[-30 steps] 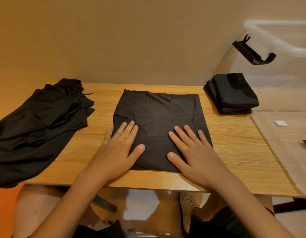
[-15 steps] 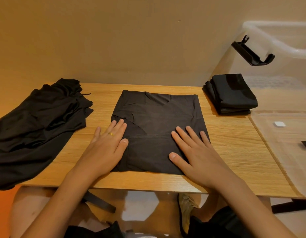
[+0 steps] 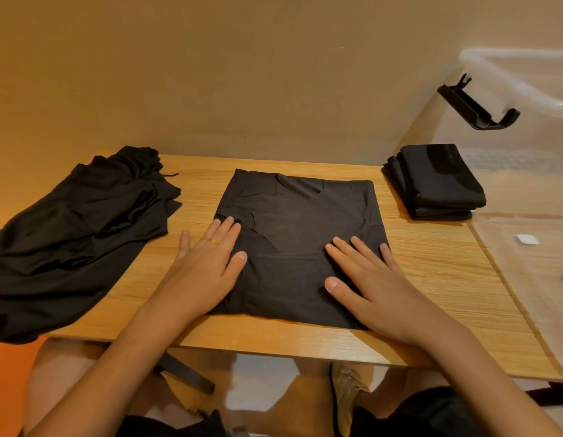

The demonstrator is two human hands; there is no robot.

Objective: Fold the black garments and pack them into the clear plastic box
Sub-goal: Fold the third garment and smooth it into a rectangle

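Pressing flat with straight fingers, the left hand [image 3: 207, 266] has slid a little further onto the folded black garment [image 3: 299, 212]; the right hand [image 3: 371, 282] stays flat to its right.

Both hands lie flat, fingers straight, on a partly folded black garment [image 3: 300, 234] on the wooden table [image 3: 438, 279]: left hand [image 3: 207, 266] on its left edge, right hand [image 3: 371, 285] on its near right corner. Unfolded black garments [image 3: 72, 234] lie left of the left hand; a folded stack [image 3: 438, 181] sits beyond the right hand, against the clear plastic box [image 3: 526, 171].
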